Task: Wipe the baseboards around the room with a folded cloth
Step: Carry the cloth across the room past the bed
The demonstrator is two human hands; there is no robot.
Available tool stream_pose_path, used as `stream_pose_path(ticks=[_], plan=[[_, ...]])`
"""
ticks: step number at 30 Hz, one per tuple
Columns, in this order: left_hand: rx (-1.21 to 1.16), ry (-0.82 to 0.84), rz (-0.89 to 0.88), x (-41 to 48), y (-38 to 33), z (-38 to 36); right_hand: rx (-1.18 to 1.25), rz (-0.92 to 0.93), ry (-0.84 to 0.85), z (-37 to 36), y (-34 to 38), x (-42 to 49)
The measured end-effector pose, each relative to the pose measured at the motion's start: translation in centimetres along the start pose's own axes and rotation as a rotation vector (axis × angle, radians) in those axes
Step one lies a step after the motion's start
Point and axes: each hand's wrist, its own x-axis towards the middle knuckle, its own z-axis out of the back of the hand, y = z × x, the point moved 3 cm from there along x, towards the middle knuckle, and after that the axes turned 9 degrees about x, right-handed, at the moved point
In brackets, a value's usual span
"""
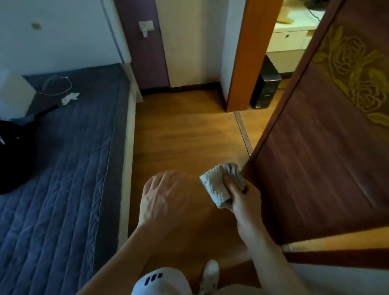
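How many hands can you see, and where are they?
2. The left hand is open above the wooden floor beside the bed; the right hand grips the folded cloth against the door. None seems hidden.

One head-worn wide-angle view, forward and down, near above left hand (161, 197) and right hand (242, 198), floor (185, 128) below.

The fingertips of the left hand (161, 197) are being blurred; the cloth (216, 185) is being partly hidden by the right hand (244, 203); the door (325, 144) is being cropped at the right edge.
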Motion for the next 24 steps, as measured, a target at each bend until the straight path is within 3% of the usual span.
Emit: stream_pose_path(ticks=[14,24], plan=[[0.017,-0.014,0.122,15.9,5.0,-1.4,-0.084,-0.068,0.059,-9.2,1.1,16.0],[0.047,0.014,0.072,34.8,14.3,-0.7,-0.110,-0.053,0.040,-22.7,3.3,30.7]])
